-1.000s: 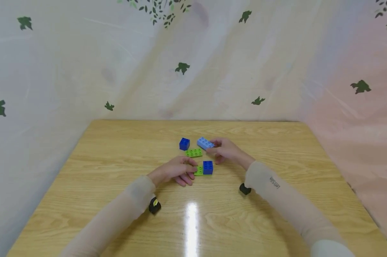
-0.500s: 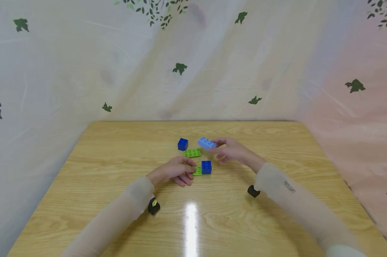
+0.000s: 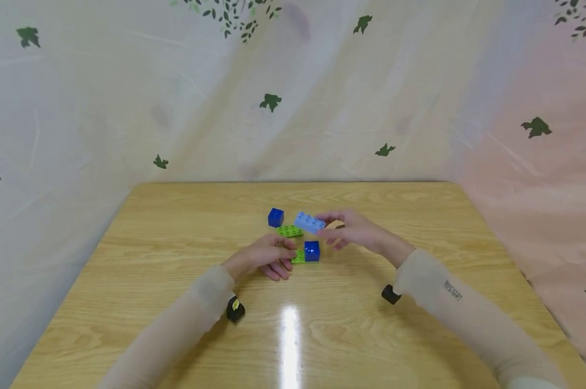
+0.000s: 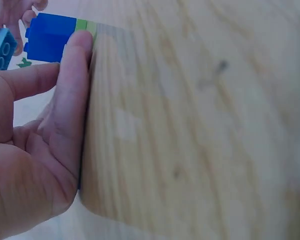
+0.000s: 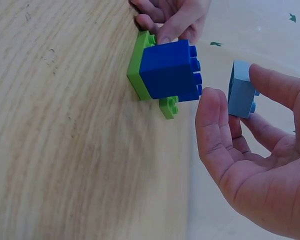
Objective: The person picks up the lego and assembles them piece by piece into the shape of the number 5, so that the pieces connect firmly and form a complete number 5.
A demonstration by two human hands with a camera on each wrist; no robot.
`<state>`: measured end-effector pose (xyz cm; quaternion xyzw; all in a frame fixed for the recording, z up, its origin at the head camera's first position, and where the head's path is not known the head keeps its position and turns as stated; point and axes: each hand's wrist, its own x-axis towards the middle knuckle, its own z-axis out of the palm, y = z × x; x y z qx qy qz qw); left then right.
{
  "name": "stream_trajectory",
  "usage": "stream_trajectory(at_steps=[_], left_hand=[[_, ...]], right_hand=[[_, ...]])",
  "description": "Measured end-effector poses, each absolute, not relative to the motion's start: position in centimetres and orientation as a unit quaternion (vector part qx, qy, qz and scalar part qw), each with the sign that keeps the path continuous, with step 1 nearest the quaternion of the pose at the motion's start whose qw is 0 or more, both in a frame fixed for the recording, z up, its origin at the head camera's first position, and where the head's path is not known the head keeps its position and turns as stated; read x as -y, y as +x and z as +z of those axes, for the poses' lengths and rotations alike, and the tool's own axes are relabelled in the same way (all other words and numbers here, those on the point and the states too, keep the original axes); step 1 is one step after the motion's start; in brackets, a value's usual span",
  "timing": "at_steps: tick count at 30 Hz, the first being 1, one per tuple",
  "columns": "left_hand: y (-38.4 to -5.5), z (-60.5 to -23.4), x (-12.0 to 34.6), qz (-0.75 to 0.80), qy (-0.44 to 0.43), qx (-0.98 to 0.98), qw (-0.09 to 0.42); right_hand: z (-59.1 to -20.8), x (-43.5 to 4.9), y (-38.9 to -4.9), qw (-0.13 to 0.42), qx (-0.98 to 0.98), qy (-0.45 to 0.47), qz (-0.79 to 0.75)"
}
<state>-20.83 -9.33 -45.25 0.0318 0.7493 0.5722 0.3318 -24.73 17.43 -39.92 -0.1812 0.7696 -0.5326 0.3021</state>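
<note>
My right hand point(image 3: 353, 231) pinches a light-blue building brick point(image 3: 308, 222) between thumb and fingers, raised off the table; the right wrist view shows this light-blue brick point(image 5: 242, 90) tilted. A dark blue brick point(image 3: 312, 250) sits on the right end of a green flat brick point(image 3: 298, 256), which lies on the table. My left hand point(image 3: 262, 257) holds that green brick's left end. Up close, the left wrist view has the dark blue brick point(image 4: 51, 39) just beyond my fingers point(image 4: 72, 100). The held light-blue brick is above and beyond the green-and-blue pair, apart from it.
Behind the pair, a second green flat brick point(image 3: 290, 231) lies on the wooden table point(image 3: 176, 227). Another dark blue brick point(image 3: 275, 217) stands to its back left. A pale cloth with leaf prints point(image 3: 215, 108) closes off the back and sides.
My right hand has lifted the light-blue brick from the table, drawn it slightly right, then brought it back left and a little nearer. My left hand stays on the green brick.
</note>
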Motion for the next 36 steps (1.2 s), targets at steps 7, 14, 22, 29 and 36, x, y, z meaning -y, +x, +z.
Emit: stream_trajectory(at_steps=[7,14,22,29,36], left_hand=[[-20.6,-44.4,9.6,0.547,0.071,-0.776,0.307],[-20.3,-42.0,10.4,0.560,0.113,-0.767,0.292],[-19.9,-41.3,10.2,0.562,0.122,-0.771,0.274],[-19.5,-42.1,9.9,0.562,0.120,-0.774,0.265],[-19.1,-42.3,9.9,0.564,0.111,-0.776,0.260]], right_hand=[[-40.5,-17.3,-24.0,0.302,-0.775,-0.226,-0.507],[-40.5,-17.2,-23.4,0.287,-0.785,-0.273,-0.476],[-40.6,-17.2,-23.5,0.283,-0.787,-0.288,-0.467],[-40.9,-17.4,-23.3,0.280,-0.788,-0.307,-0.454],[-41.4,-17.5,-23.3,0.266,-0.790,-0.315,-0.454]])
